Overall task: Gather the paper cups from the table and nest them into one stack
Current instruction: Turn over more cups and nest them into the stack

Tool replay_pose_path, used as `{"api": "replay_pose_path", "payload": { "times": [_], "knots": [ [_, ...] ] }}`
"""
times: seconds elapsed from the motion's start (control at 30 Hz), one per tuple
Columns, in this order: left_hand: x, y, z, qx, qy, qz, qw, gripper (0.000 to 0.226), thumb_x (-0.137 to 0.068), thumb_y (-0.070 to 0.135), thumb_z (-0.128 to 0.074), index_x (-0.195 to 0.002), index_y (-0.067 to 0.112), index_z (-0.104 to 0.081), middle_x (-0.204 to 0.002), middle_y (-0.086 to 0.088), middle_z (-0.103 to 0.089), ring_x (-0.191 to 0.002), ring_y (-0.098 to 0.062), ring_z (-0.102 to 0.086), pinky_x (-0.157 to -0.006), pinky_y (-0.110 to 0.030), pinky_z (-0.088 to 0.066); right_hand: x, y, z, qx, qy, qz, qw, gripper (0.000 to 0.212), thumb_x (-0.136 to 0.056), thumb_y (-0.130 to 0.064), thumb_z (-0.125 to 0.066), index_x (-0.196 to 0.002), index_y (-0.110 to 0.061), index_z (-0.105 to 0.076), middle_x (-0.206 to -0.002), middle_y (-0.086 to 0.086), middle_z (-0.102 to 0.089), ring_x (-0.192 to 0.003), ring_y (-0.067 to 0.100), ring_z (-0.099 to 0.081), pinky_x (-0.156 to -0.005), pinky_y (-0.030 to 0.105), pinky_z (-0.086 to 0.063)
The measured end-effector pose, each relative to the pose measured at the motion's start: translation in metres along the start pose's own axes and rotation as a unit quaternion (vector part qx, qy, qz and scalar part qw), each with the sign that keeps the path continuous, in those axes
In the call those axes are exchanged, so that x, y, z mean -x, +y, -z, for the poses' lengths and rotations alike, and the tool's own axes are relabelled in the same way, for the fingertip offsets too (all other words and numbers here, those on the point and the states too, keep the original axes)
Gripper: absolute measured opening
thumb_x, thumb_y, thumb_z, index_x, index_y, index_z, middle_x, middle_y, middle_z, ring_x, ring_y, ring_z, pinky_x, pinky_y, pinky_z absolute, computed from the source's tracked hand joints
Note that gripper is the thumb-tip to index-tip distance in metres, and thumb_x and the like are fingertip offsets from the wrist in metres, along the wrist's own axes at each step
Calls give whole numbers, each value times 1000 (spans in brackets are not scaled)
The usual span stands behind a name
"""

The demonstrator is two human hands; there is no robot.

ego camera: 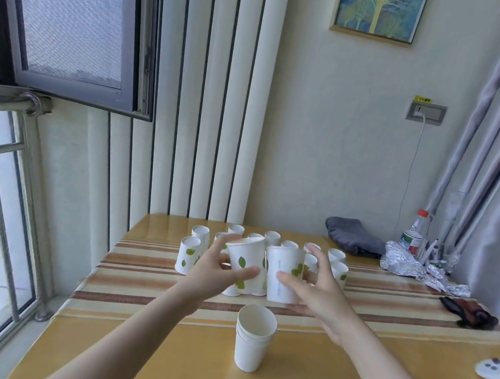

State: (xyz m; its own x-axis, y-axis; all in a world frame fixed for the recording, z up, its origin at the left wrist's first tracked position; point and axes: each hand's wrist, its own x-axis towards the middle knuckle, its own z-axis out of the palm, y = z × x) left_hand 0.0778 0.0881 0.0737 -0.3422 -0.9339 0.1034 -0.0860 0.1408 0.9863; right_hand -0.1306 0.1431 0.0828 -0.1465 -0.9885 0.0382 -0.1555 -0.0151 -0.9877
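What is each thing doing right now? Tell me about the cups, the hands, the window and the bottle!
Left hand: gripping a leaf cup, lifted and tilted.
Right hand: gripping a white cup, upright.
Stack: nested, upright, mouth up.
Other cups: upside down on the table.
Window: swung open.
Bottle: standing, capped.

Both arms outstretched, left hand (219, 272) and right hand (321, 288) each curled in a grip

Two bare forearms enter from the bottom edge, no sleeves visible on either. The left hand (216, 272) and right hand (321, 288) are ungloved, with no rings, watch or bracelet showing. The fingers are slender, the nails short and unpainted.
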Motion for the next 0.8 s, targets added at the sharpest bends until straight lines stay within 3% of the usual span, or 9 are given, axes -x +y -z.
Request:
{"api": "replay_pose_path", "payload": {
  "times": [0.07, 0.13, 0.23, 0.4, 0.53, 0.6, 0.7, 0.8],
  "knots": [
    [0, -5, -5, -41, 4, -12, 999, 69, -72, 29, -84, -128, 38, -44, -106, -2, -70, -100, -19, -67, -84, -35, -60, 1, 8, 8, 33, 22, 4, 999, 88, -62, -35, -84, -132, -55, -34, -136, -2, -49, -111, 17, -62, -89, 47, -58],
    [-2, -13, -12, -74, -9, -24, 997, 72, -70, 26, -84, -129, 37, -43, -110, -1, -66, -102, -19, -65, -81, -36, -61, 5, 14, 16, 32, 51, 5, 998, 84, -67, -25, -82, -132, -50, -35, -138, -2, -48, -108, 17, -62, -88, 47, -57],
    [-1, -27, -25, -127, -43, -38, 990, 80, -68, 30, -83, -133, 40, -38, -119, 4, -63, -110, -15, -63, -93, -36, -56, 9, 23, 28, 30, 71, 4, 997, 79, -76, -11, -77, -133, -41, -33, -126, -6, -51, -105, 16, -61, -85, 42, -58],
    [1, -46, -34, -211, -69, -39, 974, 80, -67, 35, -82, -132, 36, -36, -120, 7, -58, -113, -17, -56, -100, -38, -49, 11, 29, 38, 59, 96, 3, 994, 78, -72, -17, -81, -134, -36, -38, -122, -7, -56, -106, 13, -59, -94, 46, -53],
    [4, -55, -23, -164, -73, -6, 984, 95, -57, 40, -89, -137, 36, -37, -130, 8, -55, -124, -11, -51, -105, -34, -47, 10, 21, 30, 50, 82, 47, 994, 69, -74, -17, -81, -128, -36, -43, -118, -10, -55, -101, 4, -56, -75, 27, -52],
    [6, -57, -13, -124, -60, 5, 990, 94, -54, 37, -92, -134, 38, -42, -130, 10, -55, -126, -6, -49, -105, -32, -48, 6, 18, 19, 48, 61, 63, 995, 71, -73, -18, -83, -130, -34, -44, -120, -9, -56, -101, 5, -58, -74, 27, -56],
    [10, -60, 3, -104, -39, 13, 994, 84, -59, 32, -91, -129, 39, -45, -128, 12, -56, -122, 3, -48, -105, -32, -47, 0, 21, -4, 73, 23, 82, 994, 75, -67, -25, -86, -128, -38, -45, -119, -5, -58, -96, 10, -61, -81, 40, -60],
    [14, -66, 18, -107, -19, 13, 994, 75, -65, 31, -88, -128, 40, -48, -126, 11, -56, -124, 1, -48, -105, -33, -48, -3, 33, -23, 146, -10, 99, 984, 77, -64, -35, -84, -128, -41, -42, -119, -17, -57, -87, 5, -56, -81, 25, -49]
  ]
}}
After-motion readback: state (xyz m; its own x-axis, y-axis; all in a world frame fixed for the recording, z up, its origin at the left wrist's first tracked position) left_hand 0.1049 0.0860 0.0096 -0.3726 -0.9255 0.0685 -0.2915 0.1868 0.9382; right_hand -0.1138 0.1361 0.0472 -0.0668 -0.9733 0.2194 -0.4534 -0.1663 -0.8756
